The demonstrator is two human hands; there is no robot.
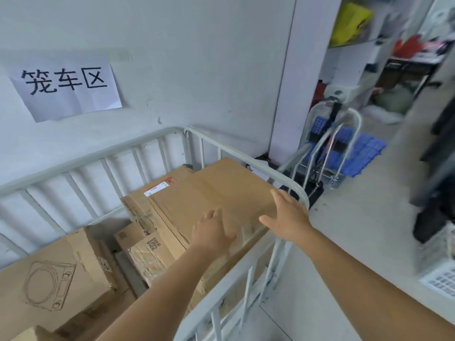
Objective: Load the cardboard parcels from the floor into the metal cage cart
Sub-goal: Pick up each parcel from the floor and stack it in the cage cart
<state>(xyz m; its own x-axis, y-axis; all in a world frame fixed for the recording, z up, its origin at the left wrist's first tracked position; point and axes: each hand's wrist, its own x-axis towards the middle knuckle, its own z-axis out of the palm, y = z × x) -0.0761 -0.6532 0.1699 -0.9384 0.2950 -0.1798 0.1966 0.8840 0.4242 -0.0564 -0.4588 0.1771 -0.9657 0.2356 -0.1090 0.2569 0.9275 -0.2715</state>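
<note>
1. Metal cage cart point(138, 146) fills lower left and centre of frame, pale railings on the far and right sides, set against a white wall
2. Large flat parcel point(214, 193) lies on top of the stack inside the cart, centre of frame, its right edge close to the right rail
3. Left hand point(211, 230) rests on the near end of that parcel, fingers spread and fairly straight, palm down, not curled round anything
4. Right hand point(286, 215) at the parcel's near right corner, fingers extended and splayed, holding nothing; whether it touches the cardboard I cannot tell
5. More parcels below: one with a white label point(157, 188) behind, one with a QR code point(147, 247) lower centre, one with a line drawing point(54, 279) at lower left
6. Paper sign point(66, 87) taped to wall, upper left
7. Folded hand trolley point(330, 148) and blue pallet point(362, 148) on the floor, right of centre
</note>
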